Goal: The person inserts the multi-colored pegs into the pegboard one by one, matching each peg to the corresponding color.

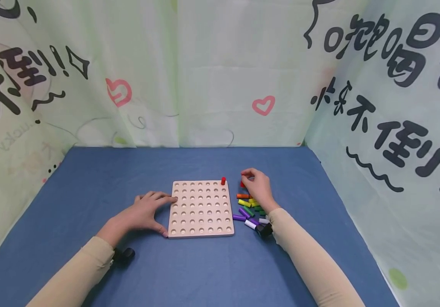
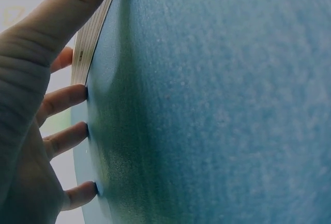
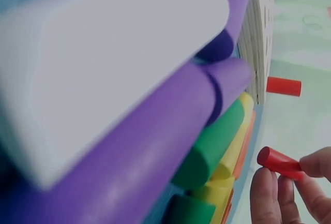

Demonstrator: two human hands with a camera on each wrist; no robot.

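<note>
A pale wooden pegboard (image 1: pixel 200 216) with rows of round holes lies flat on the blue cloth. One red peg (image 1: pixel 223 181) stands upright in a hole at its far right corner. My left hand (image 1: pixel 141 214) is spread at the board's left side, thumb at the near corner and index finger on the left edge; the left wrist view shows the other fingers extended, tips on the cloth. Right of the board, my right hand (image 1: pixel 260 187) pinches another red peg (image 3: pixel 279 162) between thumb and fingers, held tilted.
Loose pegs lie in a pile right of the board: orange (image 1: pixel 243 196), yellow (image 1: pixel 244 203), green (image 1: pixel 248 211), purple (image 1: pixel 239 217) and white (image 1: pixel 250 224). The blue cloth (image 1: pixel 189 273) covers the table. Printed curtains (image 1: pixel 220 76) enclose its back and sides.
</note>
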